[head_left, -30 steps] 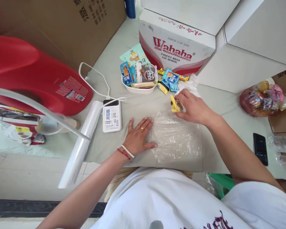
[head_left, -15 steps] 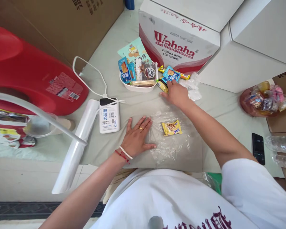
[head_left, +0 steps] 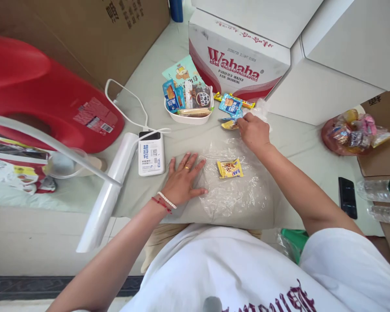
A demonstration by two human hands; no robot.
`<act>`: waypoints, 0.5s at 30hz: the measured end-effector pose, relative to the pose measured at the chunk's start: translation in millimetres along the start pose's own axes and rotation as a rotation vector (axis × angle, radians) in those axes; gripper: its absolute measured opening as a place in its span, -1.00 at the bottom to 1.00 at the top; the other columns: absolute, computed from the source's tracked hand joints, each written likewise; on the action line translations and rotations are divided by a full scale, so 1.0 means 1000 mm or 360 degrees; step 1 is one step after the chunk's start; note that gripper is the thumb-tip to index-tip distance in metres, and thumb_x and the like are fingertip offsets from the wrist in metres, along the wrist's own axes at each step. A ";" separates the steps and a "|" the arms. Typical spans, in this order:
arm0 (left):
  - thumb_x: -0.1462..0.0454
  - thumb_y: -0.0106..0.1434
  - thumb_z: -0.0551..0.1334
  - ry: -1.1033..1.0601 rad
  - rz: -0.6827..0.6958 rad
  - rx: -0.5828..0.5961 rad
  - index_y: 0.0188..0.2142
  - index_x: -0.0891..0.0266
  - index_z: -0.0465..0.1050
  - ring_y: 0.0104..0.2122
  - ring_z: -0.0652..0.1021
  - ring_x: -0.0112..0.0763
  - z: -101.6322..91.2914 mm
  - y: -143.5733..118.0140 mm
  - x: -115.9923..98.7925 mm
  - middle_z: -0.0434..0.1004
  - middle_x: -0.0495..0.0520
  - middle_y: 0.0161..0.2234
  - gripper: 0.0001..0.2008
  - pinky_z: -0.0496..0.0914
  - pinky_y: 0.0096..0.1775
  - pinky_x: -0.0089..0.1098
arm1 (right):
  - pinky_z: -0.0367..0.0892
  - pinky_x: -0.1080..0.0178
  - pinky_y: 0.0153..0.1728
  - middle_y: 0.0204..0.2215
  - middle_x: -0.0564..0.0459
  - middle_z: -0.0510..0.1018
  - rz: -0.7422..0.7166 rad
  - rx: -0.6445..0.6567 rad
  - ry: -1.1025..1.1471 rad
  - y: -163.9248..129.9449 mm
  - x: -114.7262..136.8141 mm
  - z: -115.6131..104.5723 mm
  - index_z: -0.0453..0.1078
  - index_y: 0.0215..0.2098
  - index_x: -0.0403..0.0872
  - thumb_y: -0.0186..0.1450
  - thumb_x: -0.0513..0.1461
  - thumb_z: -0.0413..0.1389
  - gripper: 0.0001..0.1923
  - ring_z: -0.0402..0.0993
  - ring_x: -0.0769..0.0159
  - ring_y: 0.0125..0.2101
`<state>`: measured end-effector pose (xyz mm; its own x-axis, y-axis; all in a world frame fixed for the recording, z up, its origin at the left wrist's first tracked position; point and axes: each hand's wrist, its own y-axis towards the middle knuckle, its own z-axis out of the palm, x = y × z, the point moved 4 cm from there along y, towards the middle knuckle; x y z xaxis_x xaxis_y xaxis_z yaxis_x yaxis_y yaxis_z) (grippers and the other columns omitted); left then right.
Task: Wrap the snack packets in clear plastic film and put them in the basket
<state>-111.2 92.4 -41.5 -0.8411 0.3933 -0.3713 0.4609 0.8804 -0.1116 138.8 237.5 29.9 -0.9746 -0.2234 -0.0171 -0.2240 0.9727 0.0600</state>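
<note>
Grey desk held a plastic sheet; left hand lay flat, open, at its edge. Right hand pinched a snack beyond the sheet; the loose film could shift.

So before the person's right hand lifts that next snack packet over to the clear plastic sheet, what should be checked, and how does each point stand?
1. Clear plastic sheet lies flat on the table: ok.
2. Left hand presses the sheet's left edge, palm down: ok.
3. Yellow snack packet lies on the sheet: ok.
4. Right hand has closed on the small packet by the loose snacks: cannot tell, the fingers hide the grip.
5. Room left on the sheet beside the yellow packet: ok.
6. White bowl of snacks stands apart from the right hand: ok.
</note>
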 end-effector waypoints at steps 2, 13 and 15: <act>-0.12 0.21 0.36 0.0018 -0.0064 -0.0050 0.45 0.08 0.15 0.48 0.01 0.24 0.000 -0.002 0.003 -0.01 0.30 0.50 -0.09 -0.12 0.34 0.42 | 0.19 0.18 -0.28 -0.06 -0.16 0.55 0.0068 -0.0025 0.0060 -0.012 -0.009 -0.007 0.54 -0.05 -0.07 0.50 -0.14 -0.14 -0.59 0.42 0.04 -0.16; -0.02 0.20 0.39 0.0004 -0.0175 -0.0398 0.43 0.28 0.15 0.48 0.01 0.27 0.000 -0.019 -0.008 0.00 0.43 0.48 -0.08 -0.09 0.38 0.31 | 0.29 0.16 -0.20 -0.20 -0.09 0.60 -0.0549 0.0188 0.0223 -0.141 0.018 -0.009 0.55 -0.23 0.03 0.53 -0.16 -0.11 -0.61 0.43 0.14 -0.21; 0.06 0.27 0.35 0.0045 -0.0065 -0.0525 0.41 0.14 0.21 0.48 0.01 0.20 -0.003 -0.025 -0.019 0.07 0.33 0.47 -0.23 -0.19 0.40 0.30 | 0.33 0.11 -0.09 0.02 -0.10 0.57 -0.0720 0.0304 0.0283 -0.152 0.024 -0.001 0.54 -0.14 0.03 0.50 -0.14 -0.01 -0.73 0.44 0.11 -0.08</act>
<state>-108.0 63.6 -28.8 -0.8667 0.3589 -0.3465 0.3138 0.9321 0.1806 149.5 84.0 21.4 -0.7696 -0.6149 0.1720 -0.6345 0.7667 -0.0978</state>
